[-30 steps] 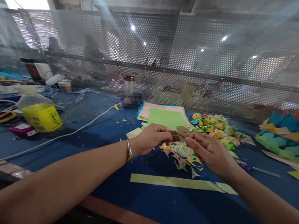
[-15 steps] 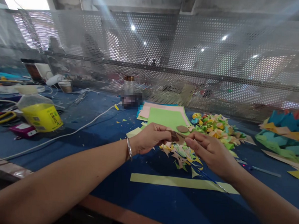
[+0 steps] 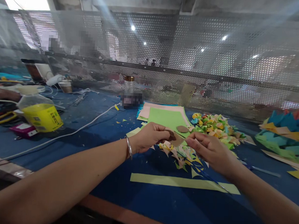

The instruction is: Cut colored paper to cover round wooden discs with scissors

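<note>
My left hand (image 3: 154,138), with a silver bangle at the wrist, pinches a small tan piece of paper (image 3: 178,140) above the table. My right hand (image 3: 209,150) is closed on a thin dark tool (image 3: 179,135) that crosses the paper's upper edge; its kind is unclear. Below the hands lie pale and yellow paper scraps (image 3: 184,159). A slim blue rod with a metal tip (image 3: 208,177) slants under my right hand, over a pale green paper strip (image 3: 161,179). Just behind the fingers, a round brown disc (image 3: 182,129) rests on green paper sheets (image 3: 166,117).
Folded paper pieces (image 3: 216,127) are heaped behind my right hand. A layered paper form (image 3: 286,136) stands at far right. To the left are a yellow-labelled bottle (image 3: 42,116), a white cable (image 3: 88,124) and another person's blurred hand (image 3: 5,93). A perforated screen (image 3: 153,45) closes the back.
The tan paper has tilted and shows more of its face between my hands. The blue rod's tip has shifted slightly right. Another person's hand has appeared at the far left.
</note>
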`<act>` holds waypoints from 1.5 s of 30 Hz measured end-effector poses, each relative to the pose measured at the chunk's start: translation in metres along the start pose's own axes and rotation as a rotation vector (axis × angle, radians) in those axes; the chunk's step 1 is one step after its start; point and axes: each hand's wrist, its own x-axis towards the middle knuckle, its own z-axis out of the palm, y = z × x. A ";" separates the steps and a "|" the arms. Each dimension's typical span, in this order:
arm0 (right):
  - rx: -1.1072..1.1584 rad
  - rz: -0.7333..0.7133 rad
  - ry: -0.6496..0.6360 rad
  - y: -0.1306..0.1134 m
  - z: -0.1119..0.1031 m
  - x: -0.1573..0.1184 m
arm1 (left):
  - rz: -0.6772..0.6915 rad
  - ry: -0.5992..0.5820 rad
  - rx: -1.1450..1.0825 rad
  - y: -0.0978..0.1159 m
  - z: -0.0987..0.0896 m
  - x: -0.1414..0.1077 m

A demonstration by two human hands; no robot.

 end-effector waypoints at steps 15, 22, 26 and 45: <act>0.270 -0.013 0.060 0.000 0.019 0.004 | 0.119 -0.083 0.274 -0.005 0.010 -0.007; 0.419 0.000 0.124 0.004 0.019 0.004 | 0.046 -0.038 -0.058 -0.004 0.015 -0.009; 0.422 0.026 0.223 -0.001 0.017 0.002 | 0.048 0.004 -0.133 -0.002 0.018 -0.009; 0.430 0.141 0.094 0.004 0.019 -0.001 | 0.088 0.255 -0.338 0.002 0.013 -0.005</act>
